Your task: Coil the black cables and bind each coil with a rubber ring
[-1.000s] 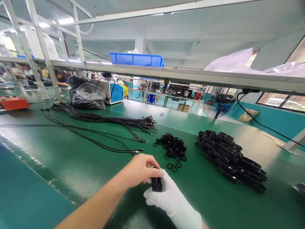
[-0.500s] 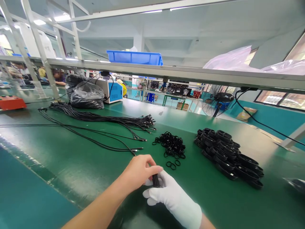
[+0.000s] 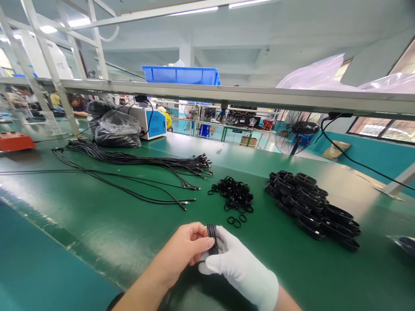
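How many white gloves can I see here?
1: the white glove on the right hand, which holds the black cable coil together with the bare left hand. Any on the distant people are too blurred to tell.

A metal shelf spans above the green workbench, with blue-green floor at near left. Strip lights glow under the ceiling; at far right, windows top a teal wall.

Blk coil is partly hidden by L hand & gloved R hand; orange box cut off @ L edge, clear bag @ R; bkgd person blurred.
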`<state>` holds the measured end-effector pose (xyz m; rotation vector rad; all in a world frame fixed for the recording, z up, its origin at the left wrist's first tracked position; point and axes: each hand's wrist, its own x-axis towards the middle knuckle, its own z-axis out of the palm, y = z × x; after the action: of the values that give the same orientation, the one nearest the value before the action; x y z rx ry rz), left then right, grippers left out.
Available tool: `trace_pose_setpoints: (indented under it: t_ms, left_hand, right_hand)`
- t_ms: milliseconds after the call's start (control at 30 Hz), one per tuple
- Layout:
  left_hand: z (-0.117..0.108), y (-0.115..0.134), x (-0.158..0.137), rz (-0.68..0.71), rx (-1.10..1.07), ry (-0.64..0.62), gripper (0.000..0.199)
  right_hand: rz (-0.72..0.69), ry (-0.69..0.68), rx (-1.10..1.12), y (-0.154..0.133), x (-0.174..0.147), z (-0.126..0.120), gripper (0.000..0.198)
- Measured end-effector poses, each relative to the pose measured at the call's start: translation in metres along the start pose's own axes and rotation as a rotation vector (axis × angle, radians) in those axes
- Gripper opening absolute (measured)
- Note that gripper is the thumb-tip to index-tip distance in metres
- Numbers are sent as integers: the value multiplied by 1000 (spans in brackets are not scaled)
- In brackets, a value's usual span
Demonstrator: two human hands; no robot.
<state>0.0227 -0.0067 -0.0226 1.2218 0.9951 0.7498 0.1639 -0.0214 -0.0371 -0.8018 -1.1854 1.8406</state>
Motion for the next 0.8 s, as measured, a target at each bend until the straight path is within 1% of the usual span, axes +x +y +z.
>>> trace_pose_setpoints:
  t_ms: [67,167,267,333,500,600,667,700,733,800]
  left_hand:
    - [-1,-1,2,-6,1,-10,18]
    - [-1,-5,4,-9,-9,-5,19]
    - [-1,-8,4,-21,-45,-11,19]
    - [-1,-9,4,-31,-68,-30,19]
    - [-4,-7,0,-9,-25,-59,16]
    - [-6,-6,-2,36,-32,-97,14]
    - [-6,-5,-2,49,-25,-102,13]
    - [-6,-5,-2,46,11,-80,14]
    - [-6,-5,-2,48,70,-33,16]
    - [-5,-4,-3,104,226,118,16]
  right_hand:
    - [14,-7,0,0,-1,-2,35]
    - [62,17,-15,2,-2,-5,33]
    - [83,-4,73,7,-1,-8,39]
    - [70,-33,129,10,-1,-9,42]
    - [29,16,21,11,1,-7,37]
    - [46,-44,108,10,1,-5,39]
    - [49,-44,168,11,0,-5,42]
    - [50,-34,180,11,0,-5,42]
    - [56,-30,198,10,-1,-5,43]
    - [81,-45,246,9,-2,-5,44]
